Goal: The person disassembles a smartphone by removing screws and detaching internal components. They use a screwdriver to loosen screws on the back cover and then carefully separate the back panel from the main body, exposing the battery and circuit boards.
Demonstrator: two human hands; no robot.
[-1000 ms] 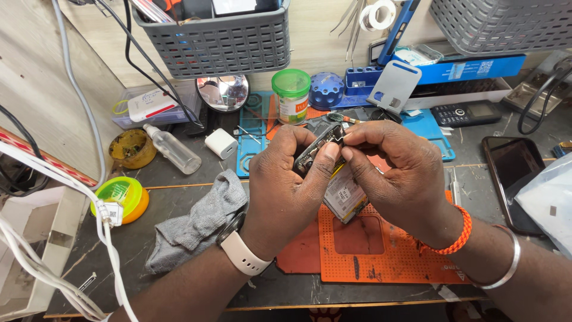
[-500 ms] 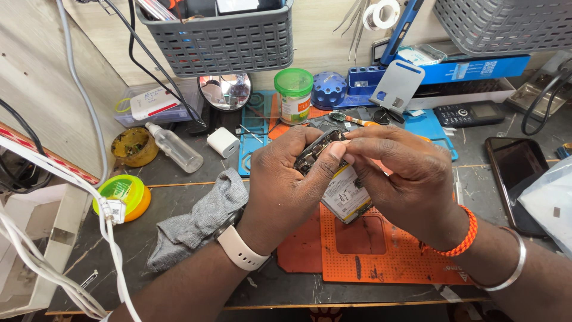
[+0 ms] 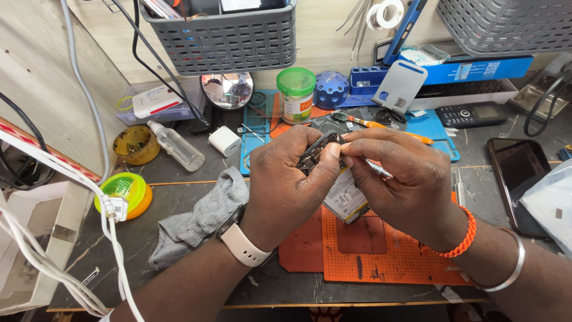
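Both forearms were bare, no sleeves. Behind the left hand [image 3: 286, 191], a watch on a white strap circled the wrist. Behind the right hand [image 3: 405, 185], an orange braided wristband, then a plain silver bangle farther up.

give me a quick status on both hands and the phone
Left hand grips the opened phone by its edge. Right hand pinches a thin metal tool at its top. Phone held above the orange mat; nothing blocking.

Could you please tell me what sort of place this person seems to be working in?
Most likely a phone repair bench. The left hand holds an opened phone, the right hand a thin metal tool, over an orange work mat, with another dark phone lying alongside.
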